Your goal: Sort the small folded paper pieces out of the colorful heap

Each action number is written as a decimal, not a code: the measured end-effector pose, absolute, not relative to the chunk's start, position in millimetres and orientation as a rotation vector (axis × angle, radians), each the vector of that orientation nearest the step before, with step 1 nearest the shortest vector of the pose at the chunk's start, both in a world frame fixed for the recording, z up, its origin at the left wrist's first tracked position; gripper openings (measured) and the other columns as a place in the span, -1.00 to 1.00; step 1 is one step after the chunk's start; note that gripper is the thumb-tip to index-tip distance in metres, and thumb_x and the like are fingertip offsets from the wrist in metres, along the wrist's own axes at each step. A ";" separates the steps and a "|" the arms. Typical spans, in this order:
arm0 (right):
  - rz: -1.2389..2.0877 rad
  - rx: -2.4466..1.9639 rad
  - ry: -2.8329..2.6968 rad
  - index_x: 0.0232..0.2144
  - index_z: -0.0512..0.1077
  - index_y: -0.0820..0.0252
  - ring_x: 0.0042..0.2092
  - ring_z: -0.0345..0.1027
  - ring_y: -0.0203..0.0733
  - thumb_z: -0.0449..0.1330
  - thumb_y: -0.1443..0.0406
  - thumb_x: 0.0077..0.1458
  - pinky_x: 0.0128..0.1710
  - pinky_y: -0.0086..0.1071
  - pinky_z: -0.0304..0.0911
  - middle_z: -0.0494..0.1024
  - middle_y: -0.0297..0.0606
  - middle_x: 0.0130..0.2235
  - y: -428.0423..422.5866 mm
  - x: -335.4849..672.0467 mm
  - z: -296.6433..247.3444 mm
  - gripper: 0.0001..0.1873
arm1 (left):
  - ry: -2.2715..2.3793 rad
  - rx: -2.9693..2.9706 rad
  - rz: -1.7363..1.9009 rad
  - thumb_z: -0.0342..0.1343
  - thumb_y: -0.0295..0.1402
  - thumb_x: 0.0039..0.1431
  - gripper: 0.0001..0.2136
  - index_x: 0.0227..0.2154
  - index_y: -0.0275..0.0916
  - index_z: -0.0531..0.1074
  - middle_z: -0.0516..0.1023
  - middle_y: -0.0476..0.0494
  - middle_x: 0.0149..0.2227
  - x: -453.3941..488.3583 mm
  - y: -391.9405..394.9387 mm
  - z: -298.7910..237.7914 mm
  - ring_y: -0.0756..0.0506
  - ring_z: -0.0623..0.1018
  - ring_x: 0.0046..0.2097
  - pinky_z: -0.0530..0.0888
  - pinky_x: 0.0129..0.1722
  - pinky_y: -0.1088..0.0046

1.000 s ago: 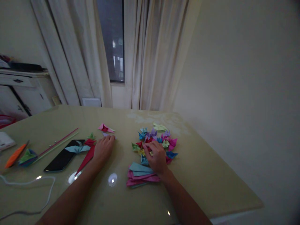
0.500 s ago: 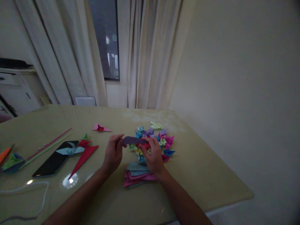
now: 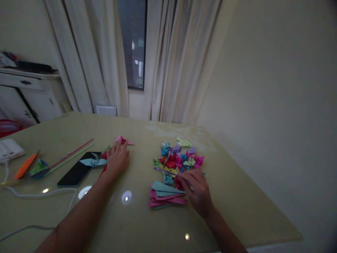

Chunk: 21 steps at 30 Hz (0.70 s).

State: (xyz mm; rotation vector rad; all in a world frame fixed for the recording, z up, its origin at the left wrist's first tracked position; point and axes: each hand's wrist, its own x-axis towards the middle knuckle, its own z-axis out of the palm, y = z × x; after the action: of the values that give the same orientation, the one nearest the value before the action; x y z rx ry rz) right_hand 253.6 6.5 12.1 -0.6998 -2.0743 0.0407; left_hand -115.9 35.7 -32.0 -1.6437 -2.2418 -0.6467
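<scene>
My left hand [image 3: 117,160] lies flat on the table with its fingers stretched out, holding nothing. Its fingertips almost reach a pink folded paper piece [image 3: 124,140], and it covers part of a red paper piece. My right hand [image 3: 197,189] is closed in a pinch on a thin purple folded paper [image 3: 165,172] seen edge-on. That paper points left over a pile of small colourful origami flowers [image 3: 180,157]. A stack of pink and blue folded sheets [image 3: 163,196] lies just left of my right hand.
A black phone [image 3: 76,172] with a light blue origami piece [image 3: 92,162] on it lies left of my left hand. Two thin straws [image 3: 71,154], an orange object [image 3: 25,166], a green-blue origami [image 3: 39,167], a white cable [image 3: 39,193] and a white box [image 3: 9,149] lie further left. The table edge [image 3: 273,242] runs at the right.
Half a second ago both hands held the purple paper between them. My left hand has let go and moved left onto the table. My right hand has kept the paper and dropped toward the stack.
</scene>
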 end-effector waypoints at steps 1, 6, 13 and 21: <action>-0.001 -0.683 -2.114 -0.05 0.60 0.05 -0.18 0.48 -0.06 0.23 0.36 0.37 -0.14 -0.16 0.35 0.65 -0.21 -0.21 1.2 259.0 6.2 -0.81 | -2.291 -1.615 -0.608 -0.10 -0.33 0.38 -0.47 0.37 -0.28 0.27 0.10 -0.48 0.50 -120.7 37.7 -34.1 -0.47 0.22 0.43 0.22 0.31 -0.26; -0.035 -0.633 -2.239 -0.03 0.57 0.06 -0.17 0.48 -0.06 0.21 0.43 0.34 -0.17 -0.16 0.37 0.64 -0.21 -0.20 -14.8 268.8 -21.5 -0.76 | -2.378 -1.666 -0.511 -0.15 -0.25 0.41 -0.53 0.26 -0.24 0.40 0.36 -0.44 0.38 -126.3 45.9 -38.4 -0.41 0.33 0.38 0.18 0.32 -0.27; -0.022 -0.638 -2.262 -0.05 0.56 0.14 -0.15 0.48 -0.04 0.21 0.50 0.27 -0.15 -0.16 0.39 0.62 -0.18 -0.18 -17.3 263.4 -28.0 -0.72 | -2.339 -1.583 -0.533 -0.14 -0.32 0.37 -0.51 0.27 -0.40 0.35 0.39 -0.59 0.29 -124.5 45.0 -33.3 -0.44 0.41 0.27 0.30 0.23 -0.16; 0.091 -0.747 -2.275 -0.10 0.57 0.10 -0.12 0.49 -0.04 0.22 0.51 0.25 -0.11 -0.17 0.45 0.62 -0.17 -0.15 -19.1 261.2 -31.4 -0.72 | -2.291 -1.701 -0.543 -0.14 -0.36 0.34 -0.55 0.19 -0.30 0.46 0.34 -0.51 0.35 -145.6 69.3 -41.3 -0.47 0.41 0.28 0.27 0.24 -0.30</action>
State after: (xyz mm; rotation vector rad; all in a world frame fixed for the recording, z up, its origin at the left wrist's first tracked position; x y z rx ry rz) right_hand 261.2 -19.1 -31.4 -0.7472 -2.2748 0.0911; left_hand -145.6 69.3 -41.3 -1.7008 -2.2910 -0.5432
